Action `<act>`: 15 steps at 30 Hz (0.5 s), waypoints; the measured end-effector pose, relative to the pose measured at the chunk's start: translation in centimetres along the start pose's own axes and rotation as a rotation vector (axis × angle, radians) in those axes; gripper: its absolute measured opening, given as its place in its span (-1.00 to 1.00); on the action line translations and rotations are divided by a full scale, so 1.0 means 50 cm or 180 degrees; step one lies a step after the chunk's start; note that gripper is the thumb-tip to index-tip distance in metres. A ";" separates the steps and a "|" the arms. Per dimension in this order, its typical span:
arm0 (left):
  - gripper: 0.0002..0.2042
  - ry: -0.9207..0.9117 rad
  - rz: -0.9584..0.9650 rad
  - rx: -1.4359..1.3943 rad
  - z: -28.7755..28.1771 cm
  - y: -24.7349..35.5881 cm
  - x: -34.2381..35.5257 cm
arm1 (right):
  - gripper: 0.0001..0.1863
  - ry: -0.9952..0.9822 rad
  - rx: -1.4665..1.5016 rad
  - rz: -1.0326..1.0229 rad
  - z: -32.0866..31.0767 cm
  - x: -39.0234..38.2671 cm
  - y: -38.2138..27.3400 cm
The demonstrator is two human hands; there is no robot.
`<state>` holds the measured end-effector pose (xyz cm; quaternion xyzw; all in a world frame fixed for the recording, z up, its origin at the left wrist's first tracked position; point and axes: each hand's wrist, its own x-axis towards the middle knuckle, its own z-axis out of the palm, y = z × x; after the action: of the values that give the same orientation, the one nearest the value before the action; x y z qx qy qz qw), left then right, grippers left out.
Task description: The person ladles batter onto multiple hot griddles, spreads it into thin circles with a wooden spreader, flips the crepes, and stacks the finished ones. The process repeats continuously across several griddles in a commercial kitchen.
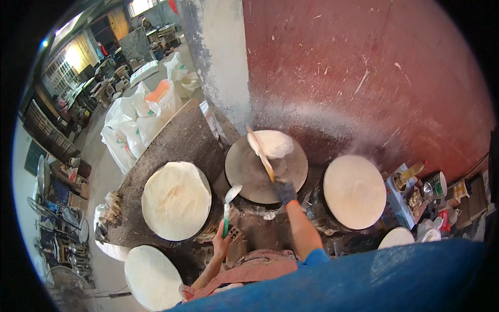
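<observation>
Directly in front of me is a round dark griddle [244,174] with a pale mound of batter or dough [276,144] near its far edge. My right hand [285,192], in a dark glove with an orange cuff, is closed round a long wooden spatula [262,156]. The blade lies over the griddle, along the left side of the mound. Lower left, my bare left hand [221,243] grips the green handle of a ladle [233,194]. Its bowl, coated white, hangs just off the griddle's lower left edge.
Thin pale flatbreads cover round griddles on the left [176,200] and right [355,192]. Another pale round [152,278] sits at lower left. A red wall [364,67] rises behind. White sacks [135,122] stand beyond the stove's left edge; a cluttered box [410,195] sits right.
</observation>
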<state>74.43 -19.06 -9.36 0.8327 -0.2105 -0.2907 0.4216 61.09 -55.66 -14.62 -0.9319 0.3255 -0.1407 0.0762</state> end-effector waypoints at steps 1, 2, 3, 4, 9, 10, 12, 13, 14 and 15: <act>-0.34 -0.0065 -0.0112 0.0004 -0.006 0.003 -0.005 | -0.67 -0.0093 -0.0422 -0.0657 0.016 0.005 -0.003; -0.34 -0.0086 0.0018 -0.0066 -0.012 0.007 -0.006 | -0.68 -0.0351 0.0961 0.0295 0.016 -0.007 -0.001; -0.34 -0.0024 0.0118 0.0173 -0.018 0.010 -0.007 | -0.69 0.0078 0.2338 0.1231 0.019 0.004 -0.001; -0.34 0.0118 0.0568 0.0342 -0.018 0.014 -0.006 | -0.68 0.0430 0.3253 0.2320 0.023 -0.006 -0.002; -0.34 0.0048 0.0147 0.0050 -0.005 0.029 -0.013 | -0.66 -0.0092 0.3182 0.0706 0.042 0.018 0.041; -0.35 0.0037 0.0143 -0.0021 0.000 0.031 -0.016 | -0.70 -0.0062 0.3209 0.0921 0.033 0.016 0.053; -0.35 0.0054 -0.0158 -0.0134 0.016 0.038 -0.022 | -0.74 -0.0281 0.3278 0.1052 0.011 0.017 0.071; -0.35 0.0158 -0.0214 -0.0153 0.022 0.041 -0.025 | -0.75 -0.0172 0.3183 0.1239 0.001 0.014 0.075; -0.34 0.0323 0.0102 0.0042 0.029 0.045 -0.026 | -0.75 -0.0433 0.3547 0.1375 -0.009 0.021 0.083; -0.32 0.0338 0.0043 -0.0159 0.037 0.047 -0.030 | -0.75 -0.0465 0.3779 0.1656 -0.016 0.022 0.089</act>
<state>71.86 -20.53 -7.86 0.8348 -0.1861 -0.2483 0.4548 59.05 -59.84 -14.65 -0.6293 0.4014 -0.2098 0.6315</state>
